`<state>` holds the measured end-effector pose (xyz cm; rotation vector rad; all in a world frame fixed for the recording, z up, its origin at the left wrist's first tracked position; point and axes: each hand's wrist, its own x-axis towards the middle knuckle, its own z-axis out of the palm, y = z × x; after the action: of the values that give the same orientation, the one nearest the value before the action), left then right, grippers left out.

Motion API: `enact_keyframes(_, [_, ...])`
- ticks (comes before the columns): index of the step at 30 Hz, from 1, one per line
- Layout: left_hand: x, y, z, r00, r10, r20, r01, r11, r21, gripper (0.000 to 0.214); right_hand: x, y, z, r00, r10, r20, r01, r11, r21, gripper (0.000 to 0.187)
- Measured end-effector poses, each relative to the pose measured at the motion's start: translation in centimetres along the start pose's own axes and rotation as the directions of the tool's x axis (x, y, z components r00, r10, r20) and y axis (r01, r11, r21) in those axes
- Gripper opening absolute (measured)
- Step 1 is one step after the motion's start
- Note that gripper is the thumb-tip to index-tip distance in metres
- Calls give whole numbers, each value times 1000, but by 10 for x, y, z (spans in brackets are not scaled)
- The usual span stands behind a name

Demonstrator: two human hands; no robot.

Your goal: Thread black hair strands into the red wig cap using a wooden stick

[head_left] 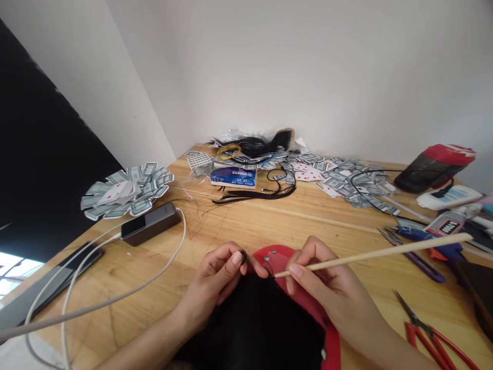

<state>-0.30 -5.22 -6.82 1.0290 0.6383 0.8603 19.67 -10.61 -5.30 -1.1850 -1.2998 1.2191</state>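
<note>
My left hand (pixel 224 271) pinches a small dark tuft (pixel 243 256), which looks like black hair, between thumb and index finger. Another finger of that hand reaches out to the edge of the red sheet. In my right hand (pixel 322 275) is a thin wooden stick (pixel 389 252), held like a pen. Its narrow tip points left, close to my left fingertip, where a fine dark strand shows. Below both hands lies a black mass, apparently hair (pixel 258 324), on the red sheet (pixel 333 341). Small metallic bits dot the red rim.
Red-handled pliers (pixel 423 329), purple tweezers (pixel 419 259) and a dark cup with a red top (pixel 433 167) are on the right. Playing cards (pixel 352 182) spread behind. Left are a power bank (pixel 150 224), white cables and a fanned card pile (pixel 127 191).
</note>
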Motion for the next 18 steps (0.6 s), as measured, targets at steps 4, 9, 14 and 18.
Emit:
enact_keyframes(4, [0,1,2,1000,-5,12,5,1000,20,36,0,-3,1,1000,-5,-13,5,1000,-25,30])
enact_keyframes(9, [-1,-3,0,999,3,36,-3,1000,13,33,0,-2,2,999,-8,-39,7,999,-46,32])
enact_keyframes(14, [-1,-8,-2,997,46,55,-47,999,17,30,1,-3,4,997,-41,-67,31,990,-136,36])
enact_keyframes(18, [-4,-6,-3,997,49,63,-55,994,92,29,0,-6,5,995,-49,-89,33,985,-169,36])
